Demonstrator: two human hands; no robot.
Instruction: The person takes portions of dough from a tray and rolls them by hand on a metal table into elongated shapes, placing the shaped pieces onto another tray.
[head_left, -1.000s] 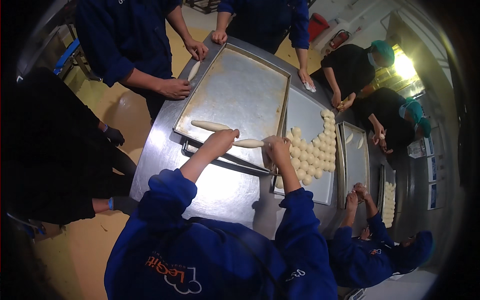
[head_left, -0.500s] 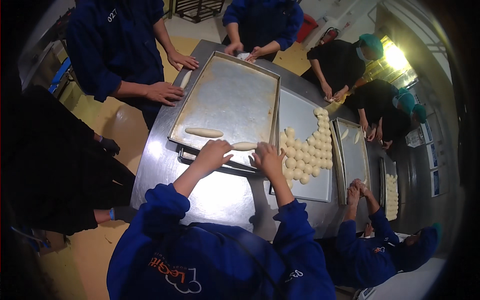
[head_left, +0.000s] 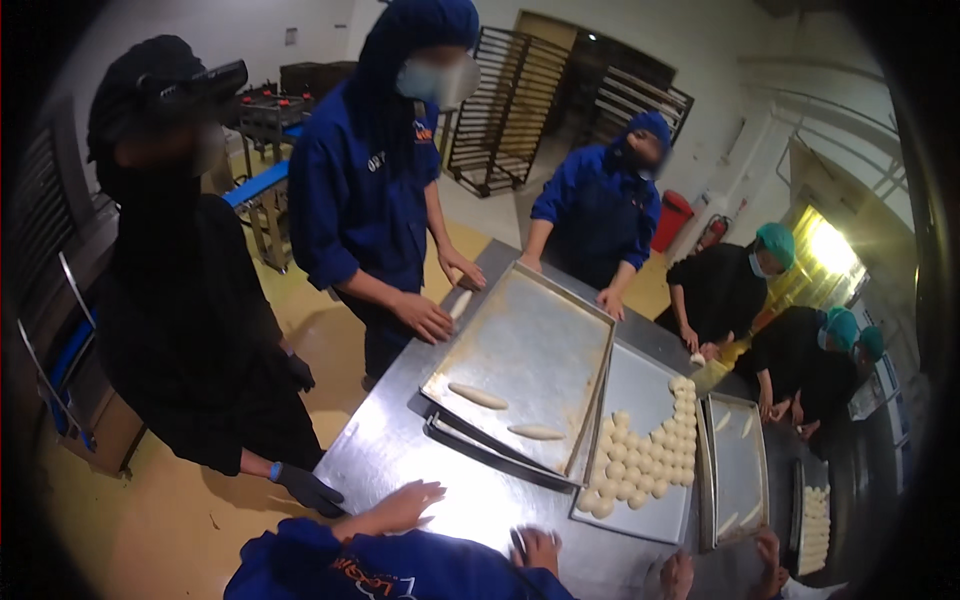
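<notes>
My left hand (head_left: pixel 400 508) is over the near part of the steel table, its fingers stretched out and nothing in it. My right hand (head_left: pixel 538 550) is low by the table's near side, fingers loosely bent and apart, with no dough visible in it. Beyond both hands lies a large metal baking tray (head_left: pixel 540 345), stacked on another one. On its near part rest two spindle-shaped dough pieces, a left one (head_left: pixel 478 396) and a right one (head_left: pixel 536 432). Round dough balls (head_left: pixel 640 455) crowd a pale tray (head_left: pixel 655 523) to the right.
Across the tray, a co-worker in blue has hands on a dough strip (head_left: pixel 461 305). Another leans at the far edge. A dark-clothed person's gloved hand (head_left: pixel 308 490) touches the table's left edge. Further right stand a tray with shaped dough (head_left: pixel 735 470) and more dough balls (head_left: pixel 815 530).
My hands have let go of the second dough piece, which now lies on the tray, and have drawn back toward me. The view has tilted up, showing more of the room.
</notes>
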